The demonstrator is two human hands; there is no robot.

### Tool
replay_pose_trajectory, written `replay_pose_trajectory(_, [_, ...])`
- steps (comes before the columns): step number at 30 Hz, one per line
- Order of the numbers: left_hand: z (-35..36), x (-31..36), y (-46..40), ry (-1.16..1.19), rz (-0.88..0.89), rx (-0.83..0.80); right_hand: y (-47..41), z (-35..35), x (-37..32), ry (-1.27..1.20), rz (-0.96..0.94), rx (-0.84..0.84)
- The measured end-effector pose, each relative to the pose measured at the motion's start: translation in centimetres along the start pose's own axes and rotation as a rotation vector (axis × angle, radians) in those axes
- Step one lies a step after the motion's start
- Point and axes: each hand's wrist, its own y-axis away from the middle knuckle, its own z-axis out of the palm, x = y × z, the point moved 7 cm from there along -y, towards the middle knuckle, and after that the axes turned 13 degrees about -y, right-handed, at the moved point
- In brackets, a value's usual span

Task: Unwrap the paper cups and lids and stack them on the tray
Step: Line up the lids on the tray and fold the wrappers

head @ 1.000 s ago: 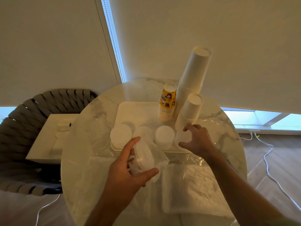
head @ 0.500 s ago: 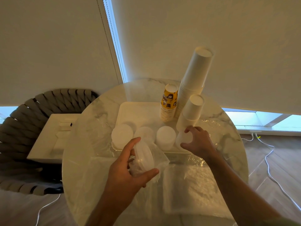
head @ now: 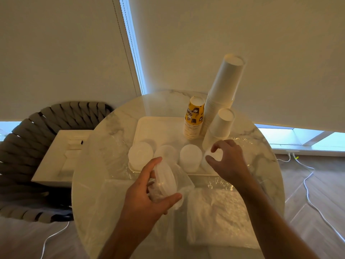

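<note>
A white tray lies on the round marble table. At its back right stand a tall stack of white cups, a shorter white stack and a yellow printed stack. Along its front edge sit stacks of white lids and a clear one. My left hand grips a stack of clear lids still in its plastic wrap, in front of the tray. My right hand closes its fingers around a lid stack at the tray's front right corner.
Crumpled clear wrappers lie on the table's near side and at the left. A woven chair holding a white box stands to the left. White cables run over the floor at the right.
My right hand has slid a little lower and closed more around the lid stack at the tray's corner. My left hand holds still with the wrapped lids.
</note>
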Motion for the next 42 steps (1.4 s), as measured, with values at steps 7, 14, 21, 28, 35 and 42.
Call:
replay_pose_trajectory(7, [0.4, 0.2, -0.2, 0.019, -0.012, -0.027, 5.2, 0.6, -9.2, -0.522, -0.085, -0.431])
replay_pose_trajectory(14, [0.5, 1.2, -0.1, 0.023, -0.021, -0.037, 6.6, 3.2, -9.5, -0.433, -0.041, -0.647])
replay_pose_trajectory(21, [0.5, 1.3, -0.2, 0.017, -0.014, -0.036, 6.8, 3.5, -9.6, -0.596, -0.026, -0.595])
replay_pose_trajectory(28, [0.6, 0.9, -0.2, 0.038, -0.026, -0.053, 6.3, 4.0, -8.4, -0.813, 0.076, -0.616])
replay_pose_trajectory(35, [0.3, 0.0, -0.4, 0.018, -0.021, -0.028, 4.3, 1.6, -6.3, -1.004, 0.127, -0.480])
replay_pose_trajectory(42, [0.3, -0.3, -0.3, 0.009, -0.023, -0.032, -1.0, -0.9, 1.8, -0.158, 0.037, -0.002])
